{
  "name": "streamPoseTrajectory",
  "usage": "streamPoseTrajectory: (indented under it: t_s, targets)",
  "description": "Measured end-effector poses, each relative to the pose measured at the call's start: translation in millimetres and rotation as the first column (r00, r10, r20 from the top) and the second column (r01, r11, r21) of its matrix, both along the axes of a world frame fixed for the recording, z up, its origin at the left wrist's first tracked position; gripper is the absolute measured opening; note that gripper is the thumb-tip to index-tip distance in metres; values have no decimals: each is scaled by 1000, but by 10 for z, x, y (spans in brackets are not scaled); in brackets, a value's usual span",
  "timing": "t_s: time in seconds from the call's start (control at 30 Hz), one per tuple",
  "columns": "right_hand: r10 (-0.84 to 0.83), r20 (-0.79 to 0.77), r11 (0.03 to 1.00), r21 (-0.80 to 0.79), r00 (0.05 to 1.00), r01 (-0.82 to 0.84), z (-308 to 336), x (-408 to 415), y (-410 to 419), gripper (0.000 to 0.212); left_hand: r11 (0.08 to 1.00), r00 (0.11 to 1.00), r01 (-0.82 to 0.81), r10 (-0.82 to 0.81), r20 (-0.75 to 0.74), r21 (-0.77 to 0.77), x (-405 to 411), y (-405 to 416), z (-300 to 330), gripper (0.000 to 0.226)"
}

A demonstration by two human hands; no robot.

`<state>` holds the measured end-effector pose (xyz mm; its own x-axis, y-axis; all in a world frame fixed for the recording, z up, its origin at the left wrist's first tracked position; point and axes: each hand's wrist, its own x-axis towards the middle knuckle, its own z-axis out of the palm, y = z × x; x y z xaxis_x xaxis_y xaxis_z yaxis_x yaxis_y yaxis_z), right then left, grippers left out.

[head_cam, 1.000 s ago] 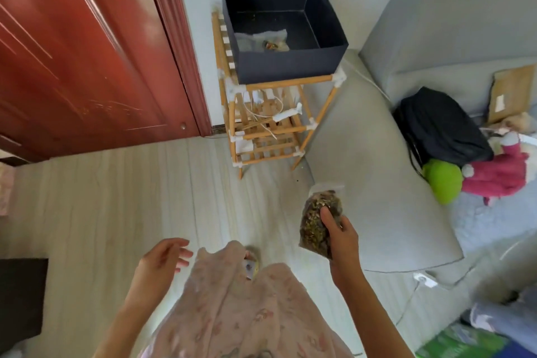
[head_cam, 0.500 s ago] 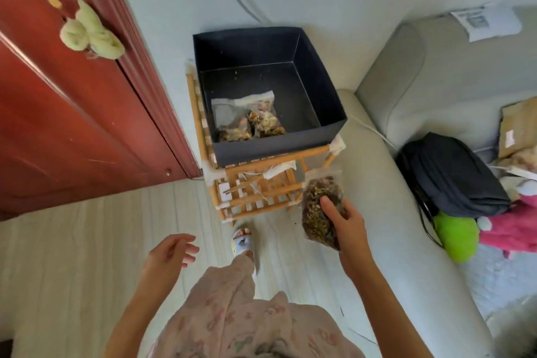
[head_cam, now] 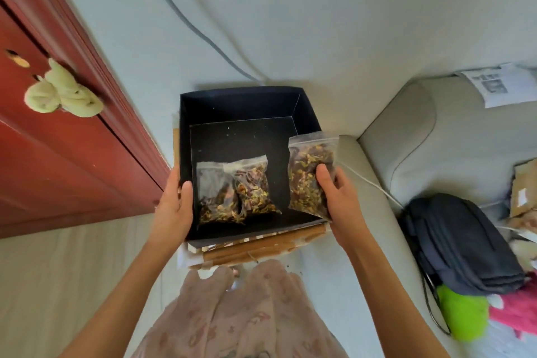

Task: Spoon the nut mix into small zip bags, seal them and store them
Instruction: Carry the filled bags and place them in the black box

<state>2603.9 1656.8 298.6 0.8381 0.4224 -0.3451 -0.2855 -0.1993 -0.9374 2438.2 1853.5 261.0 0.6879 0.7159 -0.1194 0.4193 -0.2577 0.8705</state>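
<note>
Head view: right hand [head_cam: 338,197] pinches a filled zip bag [head_cam: 311,173] by its lower side, held upright over the right edge of the dark box [head_cam: 238,102]. Left hand [head_cam: 175,206] grips the box's left wall, thumb inside. Two filled bags [head_cam: 235,193] lie flat on the box floor. Recommended: lower the bag flat beside them, zip edge level, before letting go; steady the box throughout.

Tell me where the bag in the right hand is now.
In the head view, the filled zip bag is pinched by the right hand over the dark box's right edge, beside two bags lying inside.
</note>
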Motion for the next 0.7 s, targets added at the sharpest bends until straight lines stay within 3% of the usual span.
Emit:
streamPoseTrajectory:
  t_s: [0.13, 0.3, 0.5, 0.6, 0.7]
  targets:
    - [118, 5, 981, -153, 993, -116, -154, 272, 176, 29, 992, 992, -127, 127, -24, 6, 125, 29, -53, 47]
    - [260, -98, 909, -309, 961, -278, -408, 458, 343, 27, 979, 979, -204, 203, -18, -31, 125, 5, -140, 45]
    - [251, -170, 859, -415, 953, -300, -595, 541, 485, 38, 968, 968, -249, 249, -4, -41, 130, -9, -167, 43]
    - [259, -14, 786, -578, 966, -219, -633, 523, 505, 38, 968, 969, -245, 246, 11, -52, 126, -33, -158, 43]
    - [358, 171, 708, -691, 918, -147, -656, 480, 494, 53, 965, 966, -260, 260, -4, -41, 129, -41, -150, 44]
